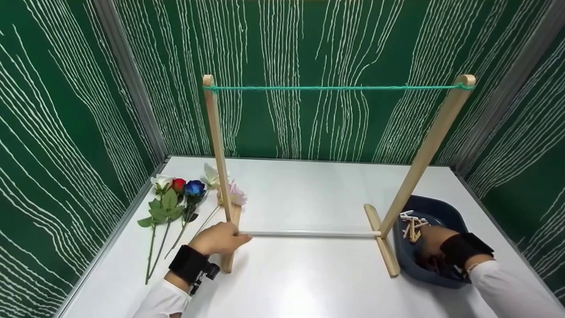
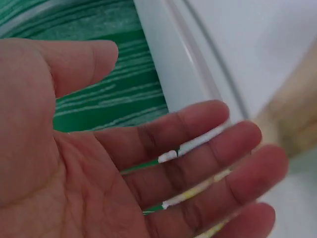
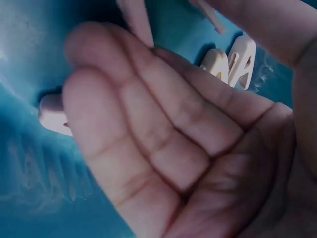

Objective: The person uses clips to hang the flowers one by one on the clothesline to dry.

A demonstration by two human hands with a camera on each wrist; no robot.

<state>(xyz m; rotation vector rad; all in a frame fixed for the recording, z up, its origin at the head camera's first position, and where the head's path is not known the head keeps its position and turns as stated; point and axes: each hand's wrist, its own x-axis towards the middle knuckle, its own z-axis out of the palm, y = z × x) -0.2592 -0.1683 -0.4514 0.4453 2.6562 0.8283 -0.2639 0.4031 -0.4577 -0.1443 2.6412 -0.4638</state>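
On the white, smooth tabletop, between my arms, stood a stand of pale, flat-sided wood. Its left post and right post had rounded tops, joined by a thin, twisted green cord, and a slender, shiny rod linked them low down. Beside the right foot sat a dark blue basin with rounded corners, and in it lay clothespins, some white, some wood-coloured, slim and tapered.

The posts rose upright, while the rod's long axis ran left to right, parallel to the cord. The clothespins lay jumbled: one wood-coloured piece pointed away from me, several white ones crosswise.

My left grip was at the base of the left post, by the rod's end, fingers loosely extended, thumb well apart, palm bare; I could not tell whether it touched the wood. My right grip was down inside the basin among the clothespins, fingers close together and partly bent. One pale clothespin showed right at the fingertips, but whether I pinched it I could not tell.
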